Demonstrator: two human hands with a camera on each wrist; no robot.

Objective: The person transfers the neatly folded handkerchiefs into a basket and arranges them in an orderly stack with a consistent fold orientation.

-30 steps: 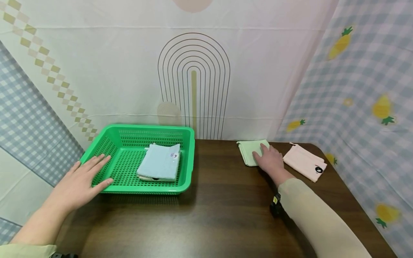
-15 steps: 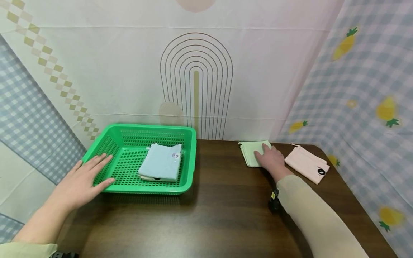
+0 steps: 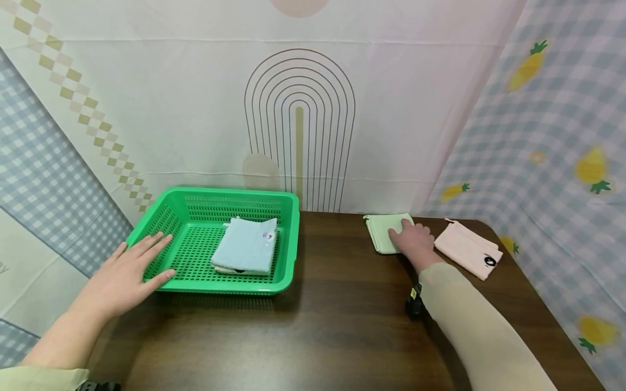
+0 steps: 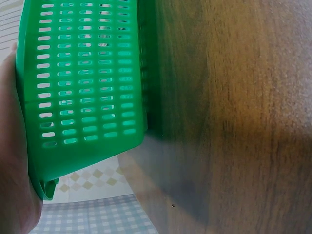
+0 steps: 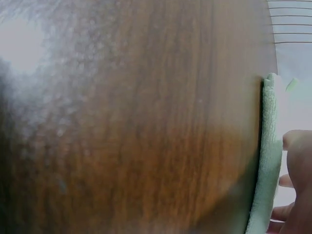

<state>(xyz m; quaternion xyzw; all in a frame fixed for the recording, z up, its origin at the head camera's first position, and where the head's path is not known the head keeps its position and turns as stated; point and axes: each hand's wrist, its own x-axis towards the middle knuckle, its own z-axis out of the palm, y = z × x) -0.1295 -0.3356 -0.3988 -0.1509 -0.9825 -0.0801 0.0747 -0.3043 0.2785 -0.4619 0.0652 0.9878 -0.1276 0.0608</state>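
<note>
In the head view my left hand [image 3: 119,279] rests on the left front rim of a green plastic basket [image 3: 288,255], fingers straight and thumb spread. The left wrist view shows this hand along the rim, beside the slotted basket wall [image 4: 87,83]. Inside the basket a folded light-blue towel [image 3: 246,244] lies on a cream one, mostly hidden. My right hand [image 3: 414,241] rests on the right part of a folded pale-green towel [image 3: 383,233]. In the right wrist view its fingertips touch the top of the green towel [image 5: 268,156], which lies flat on the table.
A folded pink towel [image 3: 469,250] with a black round mark lies right of my right hand. The dark wooden table [image 3: 337,309] extends in front. Patterned cloth [image 3: 205,108] hangs behind it, and checked cloth with pineapples [image 3: 552,217] hangs at the right.
The head view has shifted slightly, so the scene sits a little further right. Both hands stay in place on the basket rim and the green towel.
</note>
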